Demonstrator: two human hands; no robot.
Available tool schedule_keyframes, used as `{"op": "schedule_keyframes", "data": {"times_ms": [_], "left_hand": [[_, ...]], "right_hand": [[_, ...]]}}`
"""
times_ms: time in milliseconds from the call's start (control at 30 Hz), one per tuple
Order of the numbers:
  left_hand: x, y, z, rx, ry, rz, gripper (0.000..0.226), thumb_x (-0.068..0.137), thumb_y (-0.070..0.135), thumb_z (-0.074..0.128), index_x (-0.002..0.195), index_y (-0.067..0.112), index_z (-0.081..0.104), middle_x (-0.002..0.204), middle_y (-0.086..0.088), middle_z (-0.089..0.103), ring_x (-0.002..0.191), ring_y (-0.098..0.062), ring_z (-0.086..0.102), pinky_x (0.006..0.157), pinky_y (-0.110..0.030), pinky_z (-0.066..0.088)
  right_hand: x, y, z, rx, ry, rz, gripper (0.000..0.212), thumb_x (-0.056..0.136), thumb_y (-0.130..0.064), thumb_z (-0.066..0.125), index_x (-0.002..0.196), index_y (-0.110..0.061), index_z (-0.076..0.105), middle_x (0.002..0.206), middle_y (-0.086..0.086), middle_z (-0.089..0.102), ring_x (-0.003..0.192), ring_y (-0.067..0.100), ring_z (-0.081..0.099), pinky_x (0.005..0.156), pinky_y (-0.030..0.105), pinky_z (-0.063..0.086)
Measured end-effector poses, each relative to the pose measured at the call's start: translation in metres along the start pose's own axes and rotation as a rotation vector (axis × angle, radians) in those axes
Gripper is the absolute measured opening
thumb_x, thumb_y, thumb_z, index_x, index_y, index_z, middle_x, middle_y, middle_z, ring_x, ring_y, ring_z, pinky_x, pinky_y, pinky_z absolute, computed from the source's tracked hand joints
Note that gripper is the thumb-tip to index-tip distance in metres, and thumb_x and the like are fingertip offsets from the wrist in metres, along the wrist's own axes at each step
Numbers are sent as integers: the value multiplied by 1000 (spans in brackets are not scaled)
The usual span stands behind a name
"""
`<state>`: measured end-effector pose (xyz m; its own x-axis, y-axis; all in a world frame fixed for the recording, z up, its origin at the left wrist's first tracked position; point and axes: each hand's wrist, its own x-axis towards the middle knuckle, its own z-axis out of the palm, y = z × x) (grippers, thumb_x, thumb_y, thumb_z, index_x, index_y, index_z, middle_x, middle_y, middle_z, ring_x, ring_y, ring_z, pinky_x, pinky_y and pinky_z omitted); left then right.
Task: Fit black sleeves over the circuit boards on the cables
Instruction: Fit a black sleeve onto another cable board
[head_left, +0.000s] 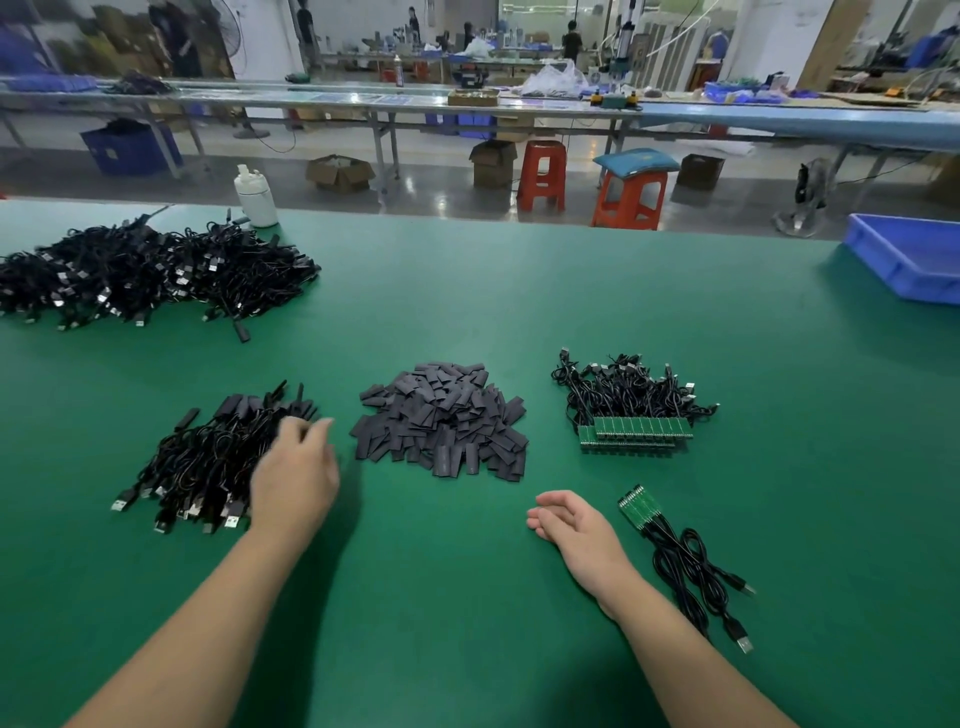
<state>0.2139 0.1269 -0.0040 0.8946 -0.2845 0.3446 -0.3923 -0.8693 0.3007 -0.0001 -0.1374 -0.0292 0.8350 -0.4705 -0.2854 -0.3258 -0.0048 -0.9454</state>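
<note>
A heap of flat black sleeves (441, 421) lies mid-table. To its right sits a bundle of cables with bare green circuit boards (636, 434) lined up in front. A smaller bunch of cables with green boards (675, 551) lies near my right hand (569, 522), which rests on the mat, fingers loosely curled, holding nothing. My left hand (296, 470) hovers, blurred, over the right edge of a pile of sleeved cables (202, 462), fingers loose, holding nothing that I can see.
A big heap of black cables (145, 273) fills the far left of the green table (467, 597). A white bottle (255, 196) stands at the far edge. A blue bin (909, 254) sits at the far right. Stools and benches lie beyond.
</note>
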Motion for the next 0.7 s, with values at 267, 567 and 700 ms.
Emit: {"op": "schedule_keyframes", "data": {"times_ms": [267,567,700], "left_hand": [[-75,128,57,-431,-322,86,31,95,25,52,125,30,59,111,9,58,97,-13,60,85,-29,49],[-106,160,71,-325,-451,166,32,94,40,50,125,37,60,112,14,50,85,-13,42,88,-27,39],[-103,160,68,-342,-496,140,31,95,41,50,125,38,59,111,15,48,89,-14,43,87,-26,38]], "right_hand": [[-2,-10,3,-129,18,7,8,97,-12,60,100,-18,63,100,4,73,91,11,70,93,31,54],[5,-28,-75,-1119,404,-92,52,98,-36,56,144,-16,45,131,4,58,119,24,54,98,38,46],[5,-26,-85,-1083,258,146,32,98,-35,59,128,-24,60,113,-3,70,97,20,64,75,31,51]]}}
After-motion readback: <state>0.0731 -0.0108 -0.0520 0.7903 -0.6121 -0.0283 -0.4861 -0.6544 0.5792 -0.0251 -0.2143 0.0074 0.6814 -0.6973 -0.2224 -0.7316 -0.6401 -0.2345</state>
